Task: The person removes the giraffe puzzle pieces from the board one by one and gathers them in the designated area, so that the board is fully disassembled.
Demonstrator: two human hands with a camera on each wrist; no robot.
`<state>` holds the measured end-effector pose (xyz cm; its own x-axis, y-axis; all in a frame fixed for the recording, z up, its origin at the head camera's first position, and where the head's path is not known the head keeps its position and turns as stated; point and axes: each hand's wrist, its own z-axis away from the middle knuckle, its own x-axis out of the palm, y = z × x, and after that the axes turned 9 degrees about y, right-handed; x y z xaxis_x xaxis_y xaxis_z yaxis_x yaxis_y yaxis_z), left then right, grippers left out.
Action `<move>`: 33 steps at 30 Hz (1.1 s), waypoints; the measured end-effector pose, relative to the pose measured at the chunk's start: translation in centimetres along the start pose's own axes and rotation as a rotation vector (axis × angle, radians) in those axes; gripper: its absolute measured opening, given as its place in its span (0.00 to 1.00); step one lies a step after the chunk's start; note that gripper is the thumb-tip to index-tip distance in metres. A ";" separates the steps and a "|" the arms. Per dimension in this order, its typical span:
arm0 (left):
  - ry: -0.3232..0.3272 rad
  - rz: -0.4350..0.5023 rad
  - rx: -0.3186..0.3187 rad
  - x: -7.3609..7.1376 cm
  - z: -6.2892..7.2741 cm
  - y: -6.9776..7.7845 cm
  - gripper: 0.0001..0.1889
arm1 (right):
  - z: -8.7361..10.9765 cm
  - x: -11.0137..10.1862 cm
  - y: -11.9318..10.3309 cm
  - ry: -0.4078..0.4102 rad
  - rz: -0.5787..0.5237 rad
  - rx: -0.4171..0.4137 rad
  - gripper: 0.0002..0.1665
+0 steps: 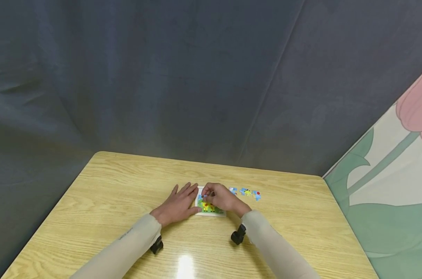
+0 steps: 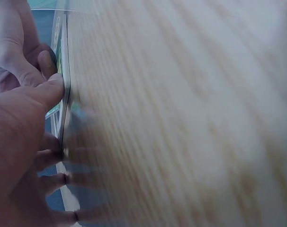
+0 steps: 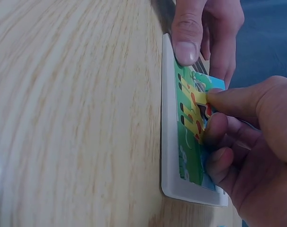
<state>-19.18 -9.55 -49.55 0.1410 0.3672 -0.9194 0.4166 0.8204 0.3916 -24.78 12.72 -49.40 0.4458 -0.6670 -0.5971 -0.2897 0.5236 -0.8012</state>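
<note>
A small white-rimmed puzzle board (image 1: 212, 215) lies on the table, its picture showing a yellow animal with red spots on green and blue. My left hand (image 1: 177, 206) lies flat along the board's left side, fingers spread, the thumb (image 3: 186, 49) on the board's corner. Over the picture, my right hand (image 1: 222, 197) pinches a jigsaw piece (image 3: 207, 109) between thumb and fingers, low against the board. Its fingers cover much of the piece and part of the picture.
To the right of the board lie several loose jigsaw pieces (image 1: 246, 192) on the wooden table (image 1: 127, 174). A dark curtain (image 1: 162, 77) hangs behind the table's far edge. A flower-patterned cloth (image 1: 388, 186) stands along the right side.
</note>
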 end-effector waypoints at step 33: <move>-0.004 -0.036 0.004 0.4 -0.2 -0.3 0.43 | 0.5 -1.0 -0.2 0.037 -0.149 0.079 0.07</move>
<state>-19.39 -9.58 -50.04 0.1292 0.3360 -0.9330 0.4254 0.8311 0.3582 -24.75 13.51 -48.63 0.4468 -0.7586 -0.4742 -0.1545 0.4567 -0.8761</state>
